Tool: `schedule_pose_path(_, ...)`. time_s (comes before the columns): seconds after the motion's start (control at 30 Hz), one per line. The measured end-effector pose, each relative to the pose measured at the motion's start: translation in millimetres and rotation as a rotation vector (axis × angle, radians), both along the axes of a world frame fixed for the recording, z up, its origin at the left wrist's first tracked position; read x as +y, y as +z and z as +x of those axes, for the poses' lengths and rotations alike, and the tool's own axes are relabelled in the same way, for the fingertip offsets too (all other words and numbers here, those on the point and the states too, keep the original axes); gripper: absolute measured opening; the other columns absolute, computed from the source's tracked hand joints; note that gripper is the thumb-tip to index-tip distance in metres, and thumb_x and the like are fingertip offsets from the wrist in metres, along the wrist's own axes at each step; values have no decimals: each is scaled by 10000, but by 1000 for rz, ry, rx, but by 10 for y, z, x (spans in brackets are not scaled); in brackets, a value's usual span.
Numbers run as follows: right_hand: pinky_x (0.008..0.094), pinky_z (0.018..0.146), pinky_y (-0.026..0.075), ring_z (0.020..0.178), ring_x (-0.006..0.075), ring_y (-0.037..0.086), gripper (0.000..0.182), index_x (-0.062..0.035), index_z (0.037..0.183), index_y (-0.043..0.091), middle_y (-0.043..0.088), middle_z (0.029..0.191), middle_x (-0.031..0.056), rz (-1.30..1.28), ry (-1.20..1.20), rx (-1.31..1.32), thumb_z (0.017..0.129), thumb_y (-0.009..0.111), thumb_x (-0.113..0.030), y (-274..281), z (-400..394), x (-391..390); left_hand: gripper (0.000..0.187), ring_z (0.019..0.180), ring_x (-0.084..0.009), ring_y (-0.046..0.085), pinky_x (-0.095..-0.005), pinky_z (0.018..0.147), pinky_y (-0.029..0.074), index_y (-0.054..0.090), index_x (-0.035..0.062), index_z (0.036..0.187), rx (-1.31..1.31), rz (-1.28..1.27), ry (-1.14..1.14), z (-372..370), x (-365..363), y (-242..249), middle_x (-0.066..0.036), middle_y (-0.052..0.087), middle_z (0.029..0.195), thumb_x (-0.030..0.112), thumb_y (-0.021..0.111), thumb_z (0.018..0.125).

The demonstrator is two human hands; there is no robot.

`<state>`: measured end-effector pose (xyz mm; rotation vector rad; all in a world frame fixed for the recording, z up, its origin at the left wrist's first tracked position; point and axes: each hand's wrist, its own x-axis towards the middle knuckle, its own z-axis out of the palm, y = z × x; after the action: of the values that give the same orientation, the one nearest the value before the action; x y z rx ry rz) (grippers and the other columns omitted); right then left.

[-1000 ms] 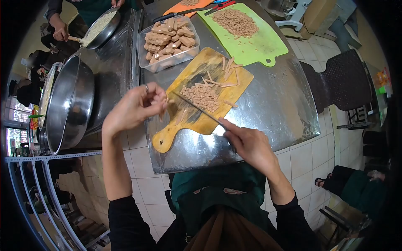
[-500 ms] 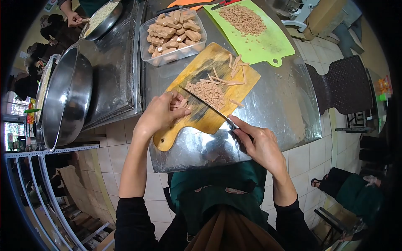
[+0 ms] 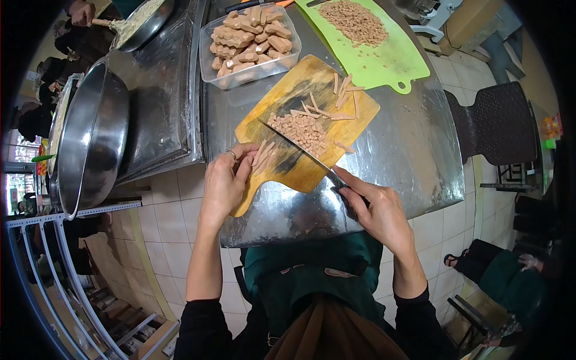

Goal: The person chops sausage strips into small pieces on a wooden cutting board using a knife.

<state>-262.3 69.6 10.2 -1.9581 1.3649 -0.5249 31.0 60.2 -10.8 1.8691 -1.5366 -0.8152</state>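
Note:
A yellow-brown wooden cutting board (image 3: 282,78) lies at an angle on the metal table. My right hand (image 3: 373,205) is wrapped round the handle of a knife (image 3: 298,146), whose blade lies across the board beside a heap of diced pink-brown pieces (image 3: 302,132). On the blade's other side, my left hand (image 3: 225,180) touches a small bundle of thin strips (image 3: 264,156) at the board's left edge, thumb and fingers close together. More loose strips (image 3: 345,96) are scattered near the board's upper right.
A clear plastic tub (image 3: 249,77) of larger pieces stands behind the board. A green cutting board (image 3: 390,63) holds more diced pieces. Large steel bowl (image 3: 96,138) at left; a co-worker's hand (image 3: 81,12) is over a pan (image 3: 150,36). A brown chair (image 3: 498,123) stands at right.
My left hand has drawn back from the blade, towards the board's left edge, and the strips beside it are more exposed. The co-worker's hand has moved up and left.

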Motion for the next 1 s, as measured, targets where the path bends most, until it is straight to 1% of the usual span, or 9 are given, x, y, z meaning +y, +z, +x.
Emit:
schedule_pose_path(0.17, 439, 690, 571, 755, 367, 730, 377, -159, 1371, 673, 758, 925, 190, -6, 7, 3, 994, 664, -159, -19, 9, 15, 304, 857, -285, 715, -391, 798, 553, 735, 42, 1198, 12, -6, 9, -6, 18, -23, -176, 755, 991, 167, 756, 922)
schedule_pose_path(0.27, 438, 698, 577, 758, 361, 735, 375, -159, 1370, 674, 759, 928, 190, -35, 27, -4, 995, 664, -155, -24, 25, 42, 320, 872, -279, 698, -394, 804, 543, 741, 47, 1173, -91, -74, -52, 13, 12, -52, -167, 751, 978, 174, 792, 884)
schedule_pose_path(0.37, 433, 711, 584, 769, 360, 741, 370, -153, 1366, 676, 761, 937, 192, -22, 65, 0, 996, 662, -153, 10, 43, 55, 287, 870, -278, 689, -391, 803, 535, 742, 43, 1125, -104, -95, -52, -32, -6, -71, -161, 749, 968, 164, 800, 871)
schedule_pose_path(0.57, 431, 716, 587, 771, 371, 743, 344, -143, 1348, 691, 759, 950, 211, 19, 71, -35, 1006, 654, -158, 39, 40, 21, 251, 832, -265, 669, -376, 765, 526, 726, 39, 1085, -30, -52, 16, -144, -57, -126, -142, 720, 893, 162, 794, 877)
schedule_pose_path(0.67, 427, 708, 585, 767, 380, 741, 343, -149, 1350, 693, 752, 955, 228, 43, 41, -24, 1010, 650, -165, 18, 31, 5, 270, 817, -243, 663, -356, 744, 524, 723, 37, 1116, -17, -57, 66, -178, -49, -125, -134, 709, 878, 159, 789, 885)
schedule_pose_path(0.77, 425, 705, 582, 765, 388, 740, 355, -160, 1365, 685, 746, 958, 238, 112, 0, 34, 1011, 650, -173, 96, 24, -18, 242, 791, -223, 666, -334, 726, 524, 732, 29, 1136, 36, -192, 56, -168, 9, -164, -137, 717, 898, 130, 755, 916)
schedule_pose_path(0.87, 427, 704, 581, 756, 389, 738, 365, -171, 1375, 678, 744, 958, 239, 129, -20, 36, 1011, 650, -177, 108, 16, -27, 244, 811, -129, 649, -286, 741, 526, 732, -11, 1169, 46, -152, 79, -117, 76, -149, -96, 721, 953, 108, 727, 956)
schedule_pose_path(0.93, 430, 705, 582, 744, 387, 736, 370, -177, 1379, 676, 745, 972, 234, 92, -14, -1, 1009, 652, -175, 71, 7, -10, 205, 775, -182, 665, -311, 718, 534, 745, 8, 1144, 32, -150, 89, -92, 98, -156, -128, 727, 962, 85, 701, 960)
schedule_pose_path(1.0, 375, 677, 553, 633, 257, 664, 372, -143, 1375, 678, 700, 806, 189, 72, 3, -24, 1005, 657, -160, 34, 8, 10, 196, 758, -207, 673, -326, 706, 539, 750, 17, 1137, 42, -150, 96, -68, 113, -184, -144, 731, 979, 80, 694, 960)
